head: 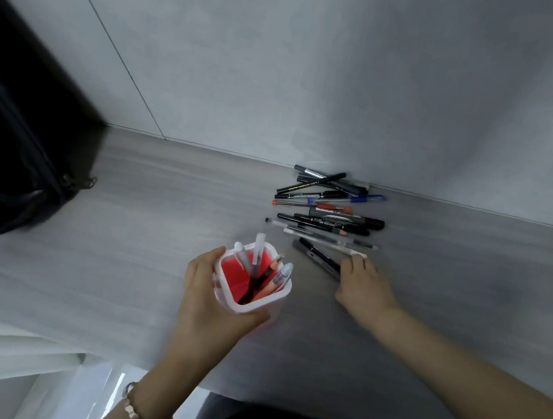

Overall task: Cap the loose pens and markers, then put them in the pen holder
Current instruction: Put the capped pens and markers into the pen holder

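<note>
Two hands share work: left hand (203,290) clasps the pen holder (225,289) steady for loading, right hand (366,288) reaches a black marker (317,259), grasp unconfirmed.

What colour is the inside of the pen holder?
The pen holder is red inside with a white rim; the head view shows it.

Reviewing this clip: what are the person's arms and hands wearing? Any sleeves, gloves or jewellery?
Both arms are bare, with no sleeves or gloves in view. The left wrist carries a bracelet of pale, chunky links. The left hand and right hand show no rings that I can make out.
</note>
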